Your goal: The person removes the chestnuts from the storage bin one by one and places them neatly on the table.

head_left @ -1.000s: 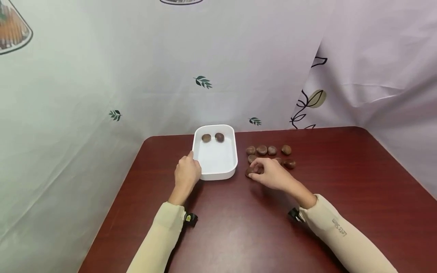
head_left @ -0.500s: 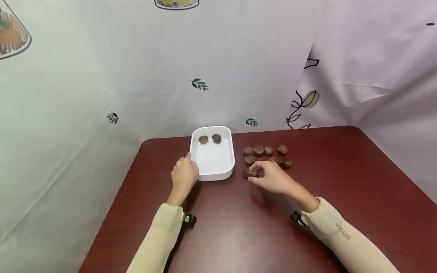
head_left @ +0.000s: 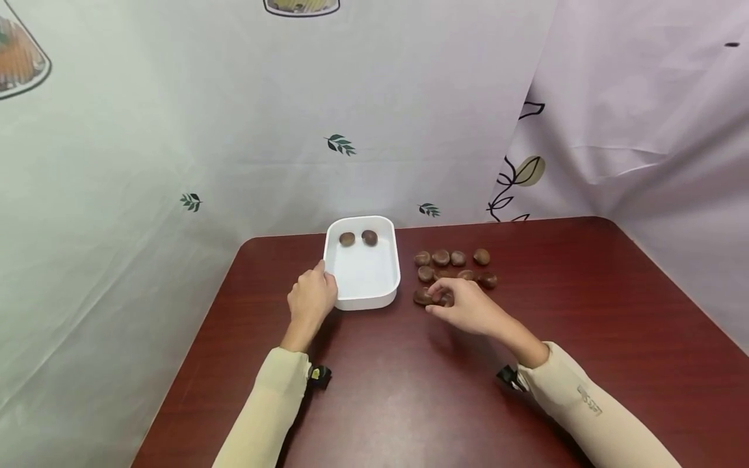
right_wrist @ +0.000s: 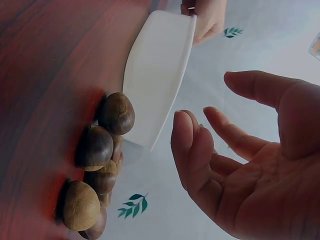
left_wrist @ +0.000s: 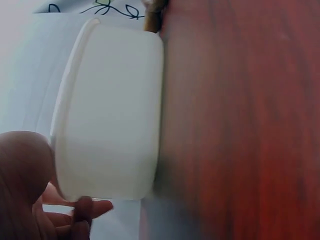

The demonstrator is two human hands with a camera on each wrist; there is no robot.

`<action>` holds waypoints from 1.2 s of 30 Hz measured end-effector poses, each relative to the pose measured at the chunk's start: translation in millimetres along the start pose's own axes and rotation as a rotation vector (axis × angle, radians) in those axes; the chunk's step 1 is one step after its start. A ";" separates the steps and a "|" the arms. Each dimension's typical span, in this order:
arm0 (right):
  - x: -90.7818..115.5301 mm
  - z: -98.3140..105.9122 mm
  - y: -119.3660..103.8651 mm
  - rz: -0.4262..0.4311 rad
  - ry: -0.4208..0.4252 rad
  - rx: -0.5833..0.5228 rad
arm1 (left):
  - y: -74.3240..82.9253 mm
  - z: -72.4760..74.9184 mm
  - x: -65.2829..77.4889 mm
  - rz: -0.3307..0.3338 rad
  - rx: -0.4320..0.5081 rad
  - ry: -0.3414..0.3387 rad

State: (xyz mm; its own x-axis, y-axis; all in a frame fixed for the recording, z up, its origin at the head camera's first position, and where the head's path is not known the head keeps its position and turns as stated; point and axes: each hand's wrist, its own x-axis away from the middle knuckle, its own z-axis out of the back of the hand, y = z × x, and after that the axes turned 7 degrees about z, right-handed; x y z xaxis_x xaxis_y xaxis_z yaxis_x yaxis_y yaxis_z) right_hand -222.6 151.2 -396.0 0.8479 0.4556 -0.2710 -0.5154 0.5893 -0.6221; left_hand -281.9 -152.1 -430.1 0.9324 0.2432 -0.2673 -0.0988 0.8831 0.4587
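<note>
In the head view my left hand [head_left: 312,296] grips the near left side of a white rectangular tray [head_left: 365,303], thumb and fingers on either side of its wall. Two brown chestnuts [head_left: 369,238] lie at the far end inside the tray. To the right of it, my right hand [head_left: 468,307] hovers low over a group of loose chestnuts [head_left: 441,258]. One chestnut [head_left: 422,297] sits right by its fingertips. The right wrist view shows this hand [right_wrist: 250,155] with thumb and fingers apart, nothing between them, and several chestnuts [right_wrist: 95,147] on the table beside it.
A dark red-brown table [head_left: 374,403] carries everything. Behind it hangs a pale cloth [head_left: 263,130] printed with leaves, close to the table's far edge. More chestnuts [head_left: 487,280] lie at the right end of the group.
The head view has turned slightly, shifting the scene left. The right hand's fingertips have drawn a little to the right from the nearest chestnut. The left hand keeps its hold on the tray.
</note>
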 end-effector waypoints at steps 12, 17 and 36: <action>4.7 1.4 -6.4 0.015 0.005 -0.009 | -3.8 14.5 1.3 0.000 -0.006 -0.019; 6.0 2.4 -8.8 0.024 -0.003 -0.018 | -3.3 18.7 4.0 0.020 -0.035 -0.047; 10.7 6.6 -26.5 0.025 0.034 -0.025 | 4.1 19.3 3.9 -0.011 -0.038 -0.038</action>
State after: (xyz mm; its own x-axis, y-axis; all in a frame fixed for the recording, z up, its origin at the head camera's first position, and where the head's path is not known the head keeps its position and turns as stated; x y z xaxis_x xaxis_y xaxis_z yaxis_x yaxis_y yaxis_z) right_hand -200.6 144.9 -377.6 0.8390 0.4464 -0.3112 -0.5333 0.5610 -0.6331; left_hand -271.9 -155.3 -412.9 0.9462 0.2180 -0.2392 -0.1005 0.9005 0.4230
